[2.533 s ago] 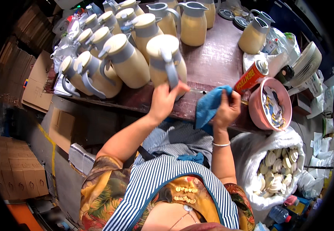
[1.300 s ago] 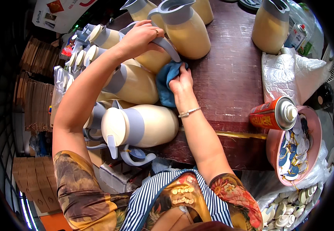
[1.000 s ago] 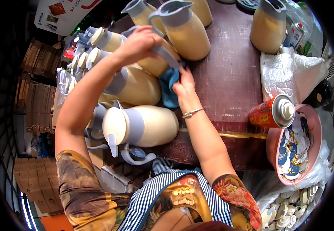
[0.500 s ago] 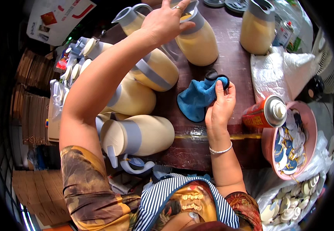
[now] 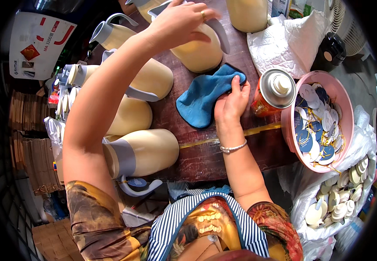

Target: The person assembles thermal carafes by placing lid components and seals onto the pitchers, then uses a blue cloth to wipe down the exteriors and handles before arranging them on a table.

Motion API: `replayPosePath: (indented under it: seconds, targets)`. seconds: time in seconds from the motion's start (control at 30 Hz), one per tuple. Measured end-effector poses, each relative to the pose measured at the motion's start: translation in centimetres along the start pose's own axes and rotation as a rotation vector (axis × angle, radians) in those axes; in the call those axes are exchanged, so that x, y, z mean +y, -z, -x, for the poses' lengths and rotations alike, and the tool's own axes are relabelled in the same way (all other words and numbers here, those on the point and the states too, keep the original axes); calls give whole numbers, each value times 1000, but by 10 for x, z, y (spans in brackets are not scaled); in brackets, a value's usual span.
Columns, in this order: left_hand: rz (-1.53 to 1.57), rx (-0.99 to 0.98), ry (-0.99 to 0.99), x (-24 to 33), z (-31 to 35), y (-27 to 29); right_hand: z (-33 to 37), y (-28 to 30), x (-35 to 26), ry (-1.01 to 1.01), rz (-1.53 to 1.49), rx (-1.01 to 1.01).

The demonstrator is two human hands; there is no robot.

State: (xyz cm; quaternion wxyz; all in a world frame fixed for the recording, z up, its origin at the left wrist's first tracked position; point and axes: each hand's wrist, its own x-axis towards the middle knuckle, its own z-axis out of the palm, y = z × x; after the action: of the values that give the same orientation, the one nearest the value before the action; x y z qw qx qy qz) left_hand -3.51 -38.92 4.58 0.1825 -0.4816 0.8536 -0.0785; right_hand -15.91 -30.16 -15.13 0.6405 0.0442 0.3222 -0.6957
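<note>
My left hand (image 5: 180, 25) reaches over the mouth of a beige jug with a grey collar (image 5: 199, 54), its thumb apart from slightly blurred fingers. That jug's grey handle (image 5: 219, 35) rises just right of the fingertips; whether they touch it is hard to tell. My right hand (image 5: 233, 102) pinches the upper right corner of a blue cloth (image 5: 200, 98), which spreads over the dark red table. Close beside that hand stands a red spray can (image 5: 264, 102) with a white nozzle. More beige jugs crowd the left, one lying on its side (image 5: 151, 150) near the front edge.
On the right, a pink basin (image 5: 287, 124) holds round white and blue tags with gold strings. Below it, a clear plastic bag (image 5: 299, 217) contains cream lids. White padded wrap (image 5: 284, 45), a fan (image 5: 349, 32) and another jug (image 5: 247, 15) lie farther back. Cardboard stacks (image 5: 27, 111) stand left.
The jug under my left hand has turned, its handle now on the right. The blue cloth lies more spread out, its dark bunched end no longer sticking up. The whole view has shifted.
</note>
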Motion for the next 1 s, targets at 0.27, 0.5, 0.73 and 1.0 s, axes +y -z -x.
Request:
replayPosePath:
  seconds: [0.27,0.5,0.73,1.0]
  targets:
    - [142,514,-104,-22,38,-17,-1,-24,-5,-173,-203,-35]
    - [154,518,-169,-17,58,-30,-14,-30,5,-344,-89,-238]
    - [79,50,-331,71,121,36,-31,-4,-15,172,319,-305]
    - [-83,495,534,-161,-15,4,-16,-19,-9,181,480,-327]
